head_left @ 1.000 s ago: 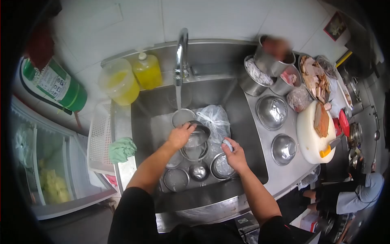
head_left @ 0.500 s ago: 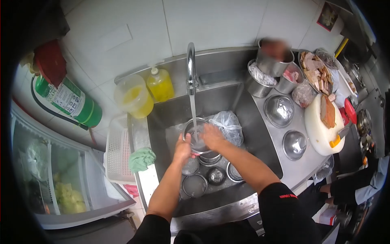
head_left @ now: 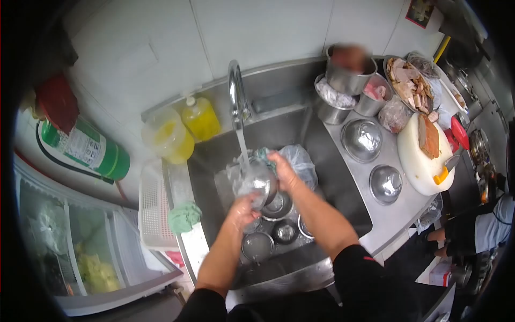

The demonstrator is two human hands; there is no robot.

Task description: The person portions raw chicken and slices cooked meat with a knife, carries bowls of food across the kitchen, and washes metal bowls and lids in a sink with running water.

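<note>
A metal bowl (head_left: 267, 183) is tilted on its side in the stream below the tap (head_left: 236, 96), with water splashing off it. My left hand (head_left: 244, 208) grips the bowl's lower left edge. Along the bowl's upper right side, my right hand (head_left: 285, 172) is closed on a greenish scrubbing cloth (head_left: 262, 154) pressed to the metal; spray partly blurs it. Below the hands, several round metal containers, one a shallow bowl (head_left: 257, 247), lie in the sink (head_left: 343, 198). A clear plastic bag (head_left: 301, 166) rests behind my right hand.
Two upturned metal bowls (head_left: 362, 139) sit on the right counter, near metal pots (head_left: 351, 75), a plate of meat (head_left: 410, 80) and a white cutting board (head_left: 416, 166) with a knife. Left are yellow liquid containers (head_left: 201, 119), a green cloth (head_left: 184, 217) and a white basket (head_left: 153, 204).
The bowl has turned from facing up to lying on its side. My right hand has moved from inside the bowl to its outer right side, and the greenish cloth now shows.
</note>
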